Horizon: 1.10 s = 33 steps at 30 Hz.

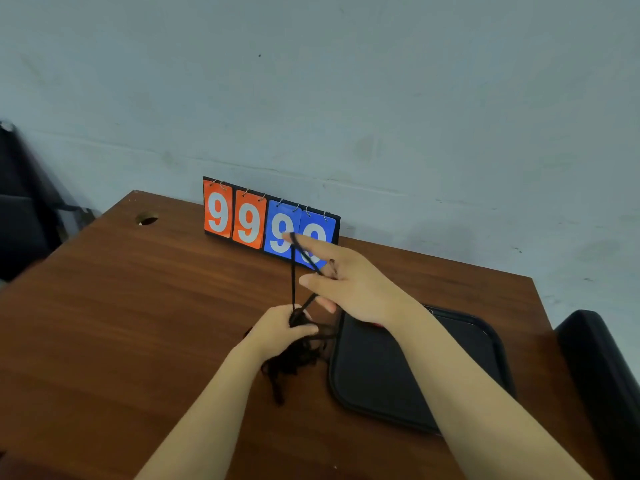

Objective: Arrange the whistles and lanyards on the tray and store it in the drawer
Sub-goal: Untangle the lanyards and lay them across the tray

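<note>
The left hand (pixel 284 329) squeezes a bunch of black lanyards (pixel 294 362) on the brown table (pixel 138 306), just beside the black tray (pixel 398 375). The right hand (pixel 346 282) has its fingers straight and spread, with one cord (pixel 293 278) looped over them. A score board (pixel 242 220) stands behind.

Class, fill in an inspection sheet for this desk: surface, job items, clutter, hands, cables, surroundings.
Surface: brown wooden desk, round hole near its far left corner.
Job's things: black tray on the right; tangled black lanyards beside its left edge; no whistle clearly seen.
Clutter: flip scoreboard reading 9999 at the back.
Hands: left hand grips the lanyards; right hand, fingers straight, has one cord looped over them.
Cables: nothing seen.
Surroundings: grey wall; black chair at right.
</note>
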Each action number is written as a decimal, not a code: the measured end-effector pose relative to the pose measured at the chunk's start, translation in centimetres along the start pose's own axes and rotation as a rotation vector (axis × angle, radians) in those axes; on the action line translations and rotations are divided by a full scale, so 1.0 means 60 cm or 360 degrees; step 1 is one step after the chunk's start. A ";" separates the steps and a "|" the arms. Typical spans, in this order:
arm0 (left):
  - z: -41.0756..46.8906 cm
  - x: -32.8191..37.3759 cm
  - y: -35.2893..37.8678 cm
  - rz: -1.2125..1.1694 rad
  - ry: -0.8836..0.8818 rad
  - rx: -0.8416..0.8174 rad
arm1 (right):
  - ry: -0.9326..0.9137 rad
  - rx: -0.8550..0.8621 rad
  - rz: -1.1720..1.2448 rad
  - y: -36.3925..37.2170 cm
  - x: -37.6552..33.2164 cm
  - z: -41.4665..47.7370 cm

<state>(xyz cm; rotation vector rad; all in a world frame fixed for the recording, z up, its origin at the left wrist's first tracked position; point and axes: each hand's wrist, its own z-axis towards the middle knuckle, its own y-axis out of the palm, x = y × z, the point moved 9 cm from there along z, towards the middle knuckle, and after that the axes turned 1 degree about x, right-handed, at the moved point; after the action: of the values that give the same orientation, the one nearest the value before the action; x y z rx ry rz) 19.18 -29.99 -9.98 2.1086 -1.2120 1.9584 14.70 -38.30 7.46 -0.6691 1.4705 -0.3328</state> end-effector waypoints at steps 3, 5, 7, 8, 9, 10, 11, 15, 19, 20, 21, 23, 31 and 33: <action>-0.024 -0.038 -0.058 -0.0159 -0.0060 0.0578 | 0.0097 0.0342 0.0351 -0.054 0.039 -0.008; -0.044 -0.049 -0.088 -0.0249 -0.0073 0.0675 | 0.0172 0.0538 0.0548 -0.082 0.079 -0.017; -0.058 -0.041 -0.089 -0.0654 -0.0102 0.0488 | 0.0266 0.0643 0.0600 -0.088 0.117 -0.023; -0.062 -0.040 -0.085 -0.0987 -0.0190 0.0400 | 0.0314 0.0691 0.0631 -0.087 0.136 -0.025; -0.063 -0.047 -0.080 -0.1291 -0.0336 0.0344 | 0.0360 0.0722 0.0666 -0.085 0.150 -0.026; -0.066 -0.050 -0.081 -0.1504 -0.0437 0.0355 | 0.0392 0.0714 0.0654 -0.080 0.159 -0.027; -0.066 -0.051 -0.091 -0.1554 -0.0443 0.0392 | 0.0386 0.0640 0.0605 -0.071 0.159 -0.027; -0.060 -0.040 -0.110 -0.1448 -0.0302 0.0363 | 0.0287 -0.0014 0.0305 0.007 0.126 -0.027; -0.060 -0.061 -0.136 -0.1207 -0.0435 0.0659 | 0.0381 0.0406 0.0559 -0.027 0.156 -0.024; -0.064 -0.081 -0.149 -0.1212 -0.0517 0.0831 | 0.0502 0.0650 0.0783 -0.048 0.185 -0.032; -0.069 -0.101 -0.161 -0.1268 -0.0591 0.0994 | 0.0603 0.0807 0.0950 -0.060 0.208 -0.041; -0.082 -0.136 -0.169 -0.1458 -0.0819 0.1233 | 0.0704 0.0841 0.1018 -0.055 0.222 -0.052; -0.042 -0.109 -0.119 -0.0181 -0.0443 0.0304 | 0.0533 0.0813 0.0815 -0.045 0.187 -0.049; -0.053 -0.109 -0.152 -0.0383 -0.0443 0.0650 | 0.0606 0.0811 0.0759 -0.042 0.200 -0.050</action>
<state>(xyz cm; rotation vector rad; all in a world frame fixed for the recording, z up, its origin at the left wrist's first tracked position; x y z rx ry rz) 21.98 -18.70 -10.59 2.6446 -0.5674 1.9825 13.46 -48.00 -0.52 0.1692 1.7568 -0.4535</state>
